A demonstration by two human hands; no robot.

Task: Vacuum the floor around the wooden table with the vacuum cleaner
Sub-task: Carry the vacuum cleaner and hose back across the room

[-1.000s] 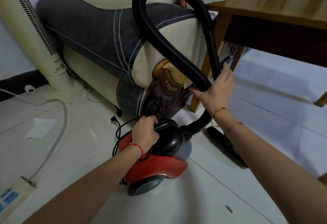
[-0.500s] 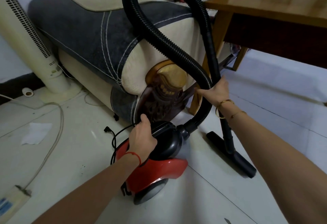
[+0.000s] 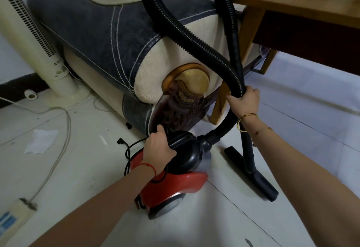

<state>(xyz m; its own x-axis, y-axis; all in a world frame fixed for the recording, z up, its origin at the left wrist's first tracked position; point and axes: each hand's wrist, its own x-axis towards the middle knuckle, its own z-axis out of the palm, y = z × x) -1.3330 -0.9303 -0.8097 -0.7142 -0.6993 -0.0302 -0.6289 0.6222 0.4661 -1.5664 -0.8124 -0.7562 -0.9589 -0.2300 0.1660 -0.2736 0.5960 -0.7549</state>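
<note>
Okay, status: my left hand (image 3: 158, 150) grips the black carry handle (image 3: 180, 139) on top of the red canister vacuum cleaner (image 3: 175, 182), fingers curled round it. My right hand (image 3: 244, 101) is wrapped round the rigid wand (image 3: 236, 57) where the corrugated hose (image 3: 175, 22) crosses it; both seem caught in the same fist, can't fully tell.

Floor nozzle (image 3: 253, 174) sits flat on the tile below my right grip, just right of the canister. Wooden table (image 3: 300, 5) is up and right of that hand, its near leg (image 3: 247, 38) right behind the wand. Sofa arm (image 3: 175, 83) is directly ahead of my left hand, near touching the canister.

Judging this as repositioning before any sweeping; no floor by the table done yet, I'd say.

Risks:
- Hose loop arches high over the sofa arm. Pulling the wand right could snag it or tip the canister.
- Black power cord (image 3: 128, 149) lies coiled just left of my left grip. Rolling the canister back could run over it.
- White cable (image 3: 64, 129) and power strip (image 3: 13, 215) further left: trip or drag hazard.
- Wand close to the table leg: knocks likely.
</note>
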